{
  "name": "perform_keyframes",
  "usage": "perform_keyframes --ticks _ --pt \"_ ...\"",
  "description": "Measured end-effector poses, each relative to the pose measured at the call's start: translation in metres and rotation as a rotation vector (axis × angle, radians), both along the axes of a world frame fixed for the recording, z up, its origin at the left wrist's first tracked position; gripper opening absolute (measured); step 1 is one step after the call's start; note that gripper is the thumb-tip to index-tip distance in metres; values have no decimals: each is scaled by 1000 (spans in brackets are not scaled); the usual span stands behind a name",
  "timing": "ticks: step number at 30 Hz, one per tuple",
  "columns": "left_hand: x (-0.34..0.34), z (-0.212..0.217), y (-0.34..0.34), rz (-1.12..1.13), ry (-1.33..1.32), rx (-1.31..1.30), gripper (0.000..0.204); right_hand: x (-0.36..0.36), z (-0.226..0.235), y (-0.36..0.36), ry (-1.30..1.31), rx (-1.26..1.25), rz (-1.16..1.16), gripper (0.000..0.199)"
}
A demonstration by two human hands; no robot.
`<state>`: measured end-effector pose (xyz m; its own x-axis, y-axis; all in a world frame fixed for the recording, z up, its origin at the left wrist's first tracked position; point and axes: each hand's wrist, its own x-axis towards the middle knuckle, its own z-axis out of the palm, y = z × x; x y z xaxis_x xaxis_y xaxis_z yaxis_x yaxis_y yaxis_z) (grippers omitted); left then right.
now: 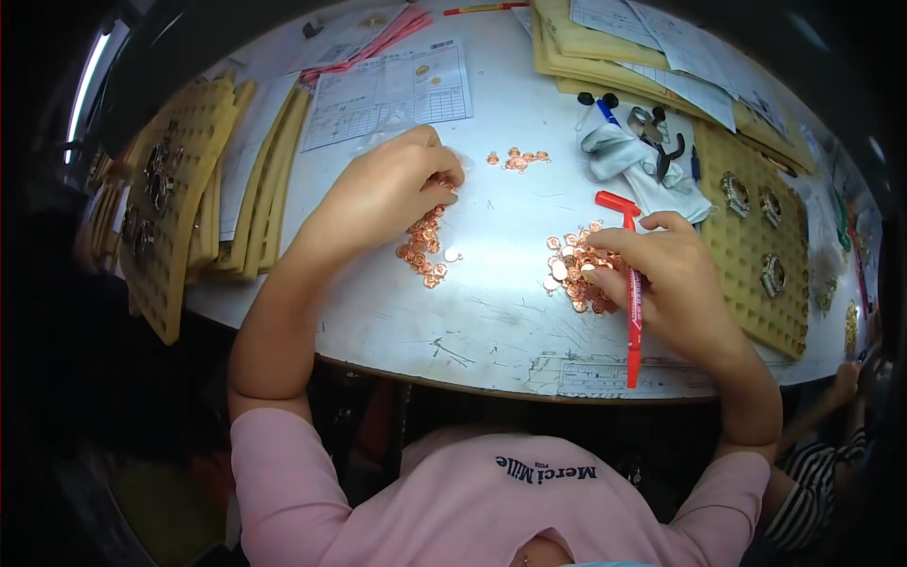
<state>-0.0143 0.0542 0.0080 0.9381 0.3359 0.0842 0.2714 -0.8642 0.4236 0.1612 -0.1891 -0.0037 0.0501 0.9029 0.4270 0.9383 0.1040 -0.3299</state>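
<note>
My left hand (392,184) rests on the white table (491,321), fingertips pinched over the top of a pile of small copper-coloured round parts (423,250). My right hand (661,274) lies on a second pile of copper and white round parts (572,269), its fingertips touching them. A red marker pen (631,312) runs under the right hand toward the table's front edge; whether the hand grips it I cannot tell. A third small cluster of copper parts (518,159) sits farther back.
Yellow perforated trays (189,189) stand stacked at the left, another tray (746,236) with metal rings at the right. Printed paper sheets (387,94) lie at the back. A white cloth (642,170) and black pliers (661,142) lie behind the right hand. Another person's striped sleeve (812,501) shows lower right.
</note>
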Motion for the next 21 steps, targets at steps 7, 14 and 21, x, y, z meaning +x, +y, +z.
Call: perform_keyframes --ticks 7,14,21 --pt "-5 -3 -11 -25 42 150 10 0 -2 0 -2 9 14 24" --pt "3 13 -35 -15 -33 -547 11 -1 1 1 46 10 16 20" --pt "8 -11 -52 -112 -20 -1337 14 -7 -9 8 92 112 72 27"
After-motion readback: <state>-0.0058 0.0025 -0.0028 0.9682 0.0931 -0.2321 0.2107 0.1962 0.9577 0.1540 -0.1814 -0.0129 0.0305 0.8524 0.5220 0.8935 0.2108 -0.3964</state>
